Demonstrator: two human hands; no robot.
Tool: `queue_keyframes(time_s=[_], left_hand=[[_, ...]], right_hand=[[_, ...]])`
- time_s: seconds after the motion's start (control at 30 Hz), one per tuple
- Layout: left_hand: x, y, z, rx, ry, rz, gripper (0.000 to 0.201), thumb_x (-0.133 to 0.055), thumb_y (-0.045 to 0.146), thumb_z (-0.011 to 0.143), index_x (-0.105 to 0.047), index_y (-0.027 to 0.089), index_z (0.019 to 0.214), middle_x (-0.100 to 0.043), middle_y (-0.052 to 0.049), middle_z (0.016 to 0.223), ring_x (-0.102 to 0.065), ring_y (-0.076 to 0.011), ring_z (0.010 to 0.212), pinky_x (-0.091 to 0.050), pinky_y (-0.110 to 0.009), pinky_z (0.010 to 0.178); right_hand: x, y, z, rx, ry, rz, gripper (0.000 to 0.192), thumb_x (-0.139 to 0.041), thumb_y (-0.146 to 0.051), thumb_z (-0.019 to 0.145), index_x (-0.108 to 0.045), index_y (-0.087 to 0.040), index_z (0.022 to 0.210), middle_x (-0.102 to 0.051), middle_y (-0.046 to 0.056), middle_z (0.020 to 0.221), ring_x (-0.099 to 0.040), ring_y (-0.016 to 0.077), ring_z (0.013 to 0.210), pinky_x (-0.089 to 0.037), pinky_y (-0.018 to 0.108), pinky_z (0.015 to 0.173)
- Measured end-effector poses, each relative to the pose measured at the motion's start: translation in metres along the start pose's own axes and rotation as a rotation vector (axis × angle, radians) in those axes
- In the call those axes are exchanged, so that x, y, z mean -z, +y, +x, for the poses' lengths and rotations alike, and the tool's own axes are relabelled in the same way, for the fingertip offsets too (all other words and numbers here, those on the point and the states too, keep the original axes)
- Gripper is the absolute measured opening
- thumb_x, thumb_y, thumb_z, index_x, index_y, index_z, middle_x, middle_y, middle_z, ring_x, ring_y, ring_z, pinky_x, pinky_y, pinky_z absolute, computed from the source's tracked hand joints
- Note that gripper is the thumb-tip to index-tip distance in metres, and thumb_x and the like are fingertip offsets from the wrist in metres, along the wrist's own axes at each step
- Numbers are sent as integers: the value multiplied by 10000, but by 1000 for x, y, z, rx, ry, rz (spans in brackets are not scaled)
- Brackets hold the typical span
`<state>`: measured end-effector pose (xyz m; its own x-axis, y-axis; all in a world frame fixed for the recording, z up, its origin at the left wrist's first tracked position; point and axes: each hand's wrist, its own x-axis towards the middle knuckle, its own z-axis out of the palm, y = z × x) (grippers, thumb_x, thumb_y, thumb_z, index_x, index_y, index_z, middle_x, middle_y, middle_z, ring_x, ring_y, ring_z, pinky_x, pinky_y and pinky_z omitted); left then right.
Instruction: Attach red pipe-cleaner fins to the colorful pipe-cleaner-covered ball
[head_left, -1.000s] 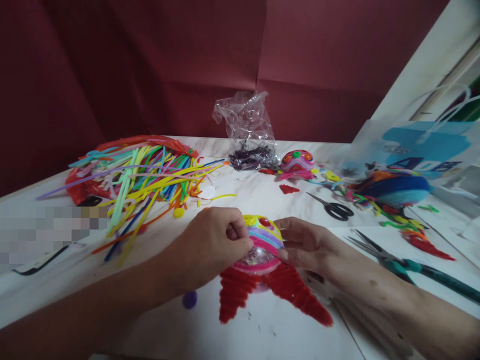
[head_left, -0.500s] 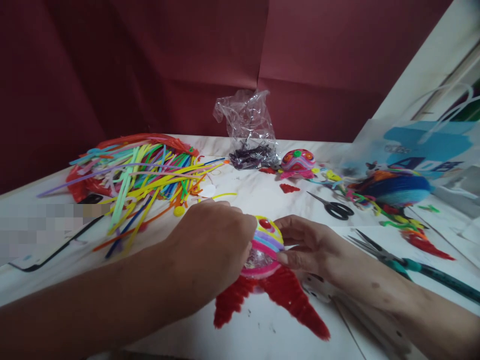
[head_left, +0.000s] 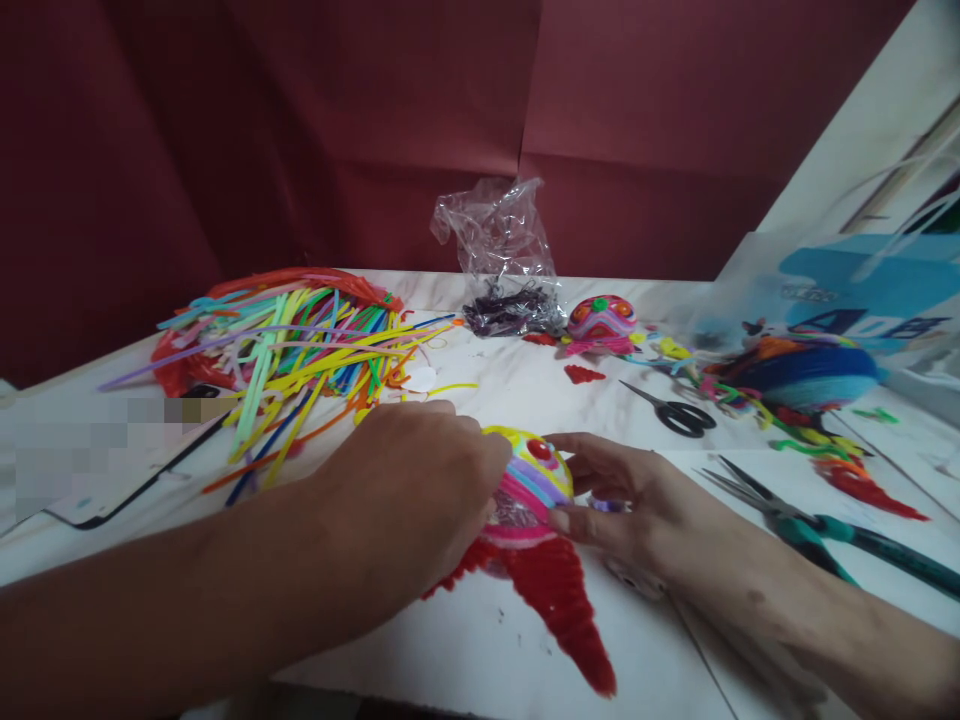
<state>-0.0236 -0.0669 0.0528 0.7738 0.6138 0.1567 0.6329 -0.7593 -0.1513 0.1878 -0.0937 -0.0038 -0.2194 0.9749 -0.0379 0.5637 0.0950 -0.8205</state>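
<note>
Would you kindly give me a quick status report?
Both hands, left and right, grip the ornament. Red fins on table. Scissors lie apart.

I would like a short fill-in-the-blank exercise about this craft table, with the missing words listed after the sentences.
1. Both hands, the left hand and the right hand, hold a striped ball with fuzzy ____ fins.
2. The black-handled scissors lie to the ____ of the ball.
3. The pile of pipe cleaners lies on the ____ side of the table.

Missing words: red; right; left
</note>
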Motion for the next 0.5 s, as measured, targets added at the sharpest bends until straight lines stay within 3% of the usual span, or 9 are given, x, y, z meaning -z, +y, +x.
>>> queue_keyframes(time_s=[0.1,0.2,0.5], left_hand=[[2,0,0,-17,13,-68,101,-524,175,791,-610,224,811,-649,-11,707,-599,-212,672,-379,-315,586],[3,3,2,-49,3,-89,109,-527,178,808,-632,207,798,-645,-20,729,-603,-200,712,-400,-310,626],[1,2,10,34,24,-201,129,-543,256,811,-649,183,823,-618,-45,786,-605,-224,729,-432,-333,628]], right_hand=[[-1,1,0,-17,17,-8,493,-658,-456,751,-535,-238,1175,-602,78,1065,-566,286,947,-452,405,808],[-3,-3,-1,5,34,15,450,-661,-409,753,-531,-233,1146,-596,77,1083,-543,293,998,-432,410,848],[-7,-9,-3,52,-91,272,340,-595,-329,850,-454,-230,1144,-585,65,1092,-563,241,994,-467,369,839]])
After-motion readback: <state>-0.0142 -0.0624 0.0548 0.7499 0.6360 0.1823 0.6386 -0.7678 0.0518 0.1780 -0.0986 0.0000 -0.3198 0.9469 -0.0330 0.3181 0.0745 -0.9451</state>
